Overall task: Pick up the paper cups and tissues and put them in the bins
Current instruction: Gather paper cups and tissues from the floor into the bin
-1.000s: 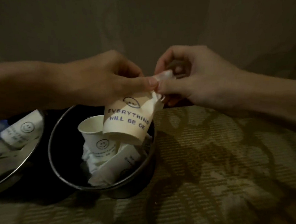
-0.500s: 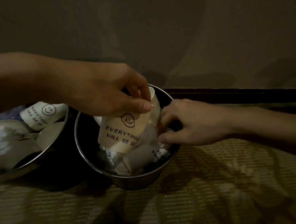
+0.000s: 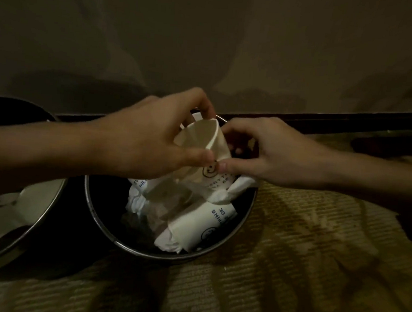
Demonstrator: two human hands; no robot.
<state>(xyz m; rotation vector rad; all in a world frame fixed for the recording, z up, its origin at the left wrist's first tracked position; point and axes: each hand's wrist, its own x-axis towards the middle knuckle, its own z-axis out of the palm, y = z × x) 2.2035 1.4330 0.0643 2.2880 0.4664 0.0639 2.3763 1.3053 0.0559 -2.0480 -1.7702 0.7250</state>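
A round metal bin point(image 3: 220, 250) stands on the patterned carpet, filled with several white paper cups and crumpled tissues point(image 3: 138, 203). Over it my left hand point(image 3: 150, 139) grips a white paper cup point(image 3: 204, 141) with a smiley print, tilted with its open mouth toward the upper left. My right hand point(image 3: 268, 153) comes from the right, its thumb and fingers pinching the same cup's side. A white tissue point(image 3: 232, 189) hangs below my right hand at the bin's right rim. Another printed cup point(image 3: 202, 226) lies on its side in the bin.
A second metal bin point(image 3: 37, 222) sits at the left, partly cut off, with pale rubbish inside. A dark skirting board point(image 3: 336, 118) runs along the wall behind. Patterned beige carpet point(image 3: 301, 272) spreads to the right and front.
The held cup has tipped from upright print-forward to tilted, mouth showing. My right hand rose from inside the bin to pinch the cup. The view has moved closer over the bin.
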